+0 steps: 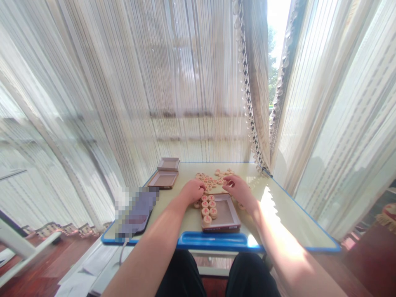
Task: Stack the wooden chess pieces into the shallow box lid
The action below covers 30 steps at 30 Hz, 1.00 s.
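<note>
Loose round wooden xiangqi pieces (214,184) lie scattered on the table beyond an open shallow box (227,211). Pieces with red characters (205,211) stand in two columns along the box's left side; its grey floor shows on the right. My left hand (194,190) is over the box's far left corner, its curled fingers closed on a xiangqi piece largely hidden by them. Across from it, my right hand (237,189) reaches in from the right, thumb and fingertips around a piece at the edge of the scatter. A few pieces lie partly hidden beside the box.
Two open box parts (163,180) rest at the table's back left. A pixelated tablet-like device (137,214) with a cable lies at the left edge. The pale table (291,225) has a blue rim, and striped curtains (198,82) hang behind it.
</note>
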Each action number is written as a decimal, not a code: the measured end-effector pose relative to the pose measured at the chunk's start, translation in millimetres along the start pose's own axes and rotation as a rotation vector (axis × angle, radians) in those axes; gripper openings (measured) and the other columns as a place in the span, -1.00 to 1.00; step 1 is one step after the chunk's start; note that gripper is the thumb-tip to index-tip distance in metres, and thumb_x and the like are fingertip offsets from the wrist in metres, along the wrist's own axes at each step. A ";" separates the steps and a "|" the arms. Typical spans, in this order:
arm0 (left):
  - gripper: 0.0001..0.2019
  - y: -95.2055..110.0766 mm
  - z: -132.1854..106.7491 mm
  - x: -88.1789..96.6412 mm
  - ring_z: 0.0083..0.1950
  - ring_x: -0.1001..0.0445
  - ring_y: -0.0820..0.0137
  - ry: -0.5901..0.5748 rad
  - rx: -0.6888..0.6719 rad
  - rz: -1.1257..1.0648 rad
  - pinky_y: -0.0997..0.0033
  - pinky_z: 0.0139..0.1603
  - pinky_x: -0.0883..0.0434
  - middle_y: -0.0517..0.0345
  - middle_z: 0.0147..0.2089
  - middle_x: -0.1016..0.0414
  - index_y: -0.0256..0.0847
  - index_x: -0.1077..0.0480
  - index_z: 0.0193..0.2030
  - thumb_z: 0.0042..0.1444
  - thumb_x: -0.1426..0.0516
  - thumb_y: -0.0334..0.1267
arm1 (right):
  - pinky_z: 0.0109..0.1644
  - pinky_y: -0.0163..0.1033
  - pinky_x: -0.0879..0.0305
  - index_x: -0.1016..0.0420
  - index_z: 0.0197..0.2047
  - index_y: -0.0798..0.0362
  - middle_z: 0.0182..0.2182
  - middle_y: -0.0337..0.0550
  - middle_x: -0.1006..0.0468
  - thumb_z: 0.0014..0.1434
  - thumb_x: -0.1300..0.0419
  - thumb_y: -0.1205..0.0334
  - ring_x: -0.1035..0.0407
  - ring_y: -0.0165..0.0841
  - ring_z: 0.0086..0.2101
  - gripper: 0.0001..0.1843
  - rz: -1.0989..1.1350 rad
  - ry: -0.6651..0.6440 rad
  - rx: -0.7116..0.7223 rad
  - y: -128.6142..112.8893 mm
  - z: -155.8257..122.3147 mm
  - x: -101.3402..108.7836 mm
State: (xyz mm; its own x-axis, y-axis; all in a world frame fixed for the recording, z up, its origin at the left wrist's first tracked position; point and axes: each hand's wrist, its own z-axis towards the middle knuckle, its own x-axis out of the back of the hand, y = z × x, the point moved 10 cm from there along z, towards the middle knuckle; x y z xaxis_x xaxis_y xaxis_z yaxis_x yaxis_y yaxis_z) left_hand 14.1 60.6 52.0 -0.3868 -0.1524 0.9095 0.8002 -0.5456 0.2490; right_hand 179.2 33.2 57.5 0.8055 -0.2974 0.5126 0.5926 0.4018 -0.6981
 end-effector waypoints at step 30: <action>-0.72 3.1 -2.1 2.8 -0.23 -0.44 0.37 0.000 0.007 0.004 0.44 -0.15 -0.37 0.12 -0.29 -0.52 -0.19 -0.52 -0.40 -0.11 0.01 -0.43 | -0.14 -0.24 -0.27 -0.61 -0.36 -0.09 -0.39 -0.18 -0.46 -0.15 -0.25 0.26 -0.32 -0.29 -0.24 -0.79 -0.240 -0.460 0.048 -28.0 -36.5 -29.4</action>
State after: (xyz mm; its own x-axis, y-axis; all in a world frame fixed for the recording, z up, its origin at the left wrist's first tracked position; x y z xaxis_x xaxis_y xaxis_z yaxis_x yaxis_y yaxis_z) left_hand 14.5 56.7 54.6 -0.3834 -0.1545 0.9106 0.8048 -0.5396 0.2473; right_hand 138.9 -0.9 43.7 0.5578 0.0206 0.8297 0.7518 0.4111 -0.5156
